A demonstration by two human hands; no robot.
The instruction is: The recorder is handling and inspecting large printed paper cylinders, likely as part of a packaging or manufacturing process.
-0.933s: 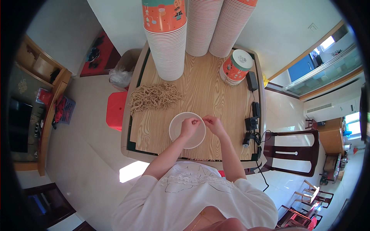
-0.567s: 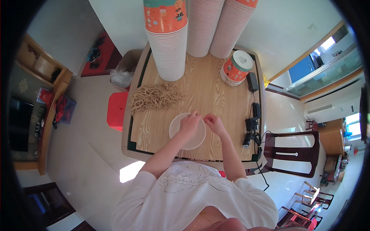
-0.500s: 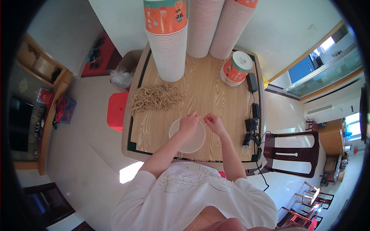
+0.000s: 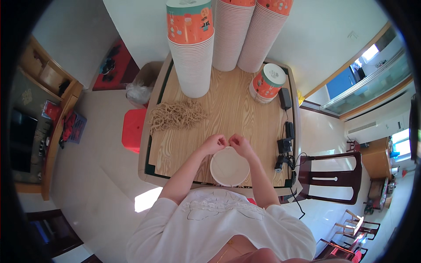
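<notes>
Over the wood-grain tabletop [image 4: 239, 109], we pinched bare left hand [image 4: 216, 143] and right hand [image 4: 239, 145], on what we couldn't tell, at the lower-centre round white paper tub [image 4: 230, 168], seemingly working its far rim and next needing steadiness.

Open bucket [image 4: 230, 167] stands at the near edge of the surface [image 4: 230, 111], left fingers [image 4: 222, 143] and right fingers [image 4: 235, 140] at its far rim. Cord pile [image 4: 177, 115] lies beyond, to the left. Behind the pile, one bucket stack [image 4: 191, 68]; two further stacks [image 4: 230, 41] to its right. Upturned bucket [image 4: 267, 84] at far right. Adapters [image 4: 285, 99] along right edge. Stool [image 4: 132, 129] left of surface; chair [image 4: 332, 178] right.
</notes>
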